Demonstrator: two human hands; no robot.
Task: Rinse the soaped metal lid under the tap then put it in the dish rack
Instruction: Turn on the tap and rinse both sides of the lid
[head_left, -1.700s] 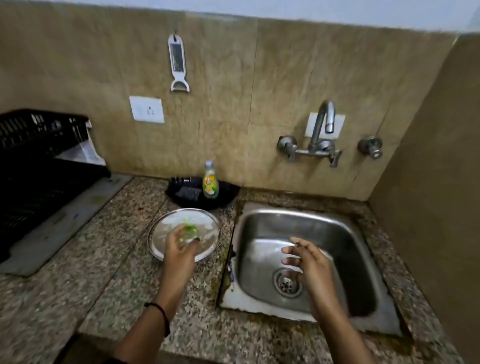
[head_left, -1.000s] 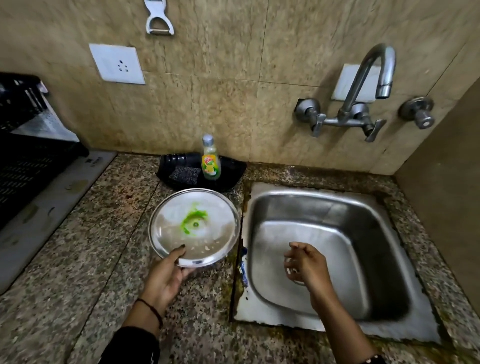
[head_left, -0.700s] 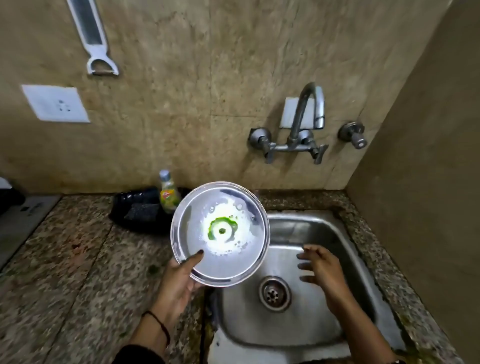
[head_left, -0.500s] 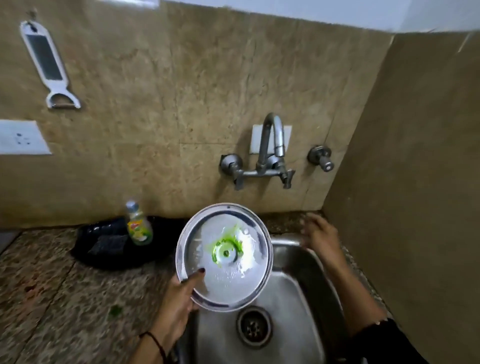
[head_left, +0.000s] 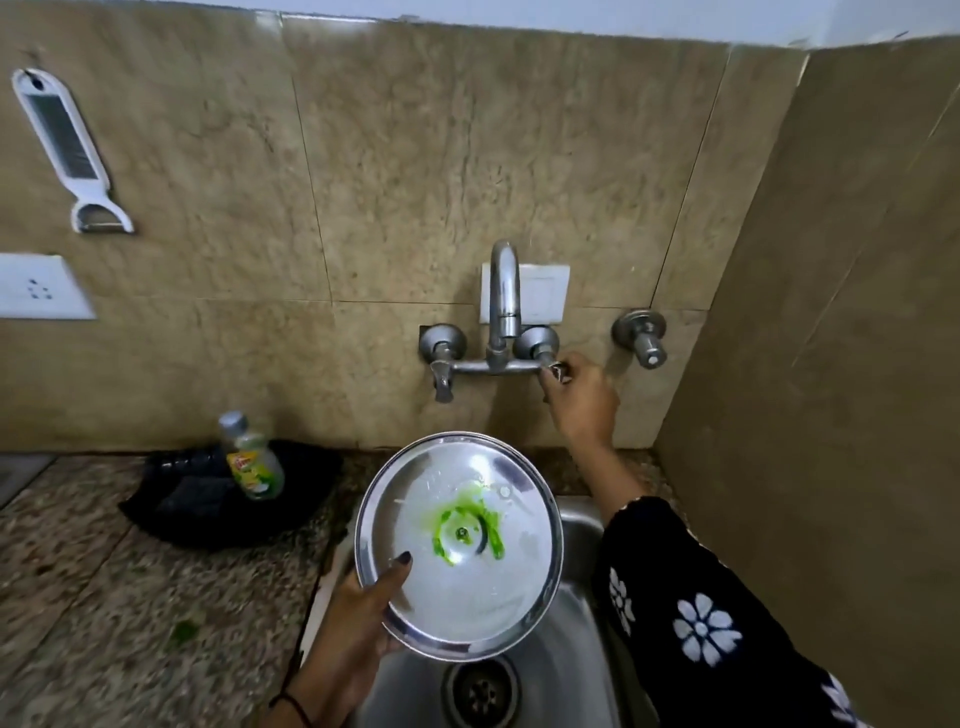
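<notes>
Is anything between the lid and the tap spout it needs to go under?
Nothing visible. The left hand holds the lid over the sink, below the spout, with open space between. The right hand is off to the side at the tap handle.

A single head-worn wide-angle view looks forward and down from close above the sink (head_left: 571, 670), facing the tiled wall (head_left: 415, 171); the tap (head_left: 504, 306) sits mid-frame, the desk (head_left: 130, 597) lower left.
</notes>
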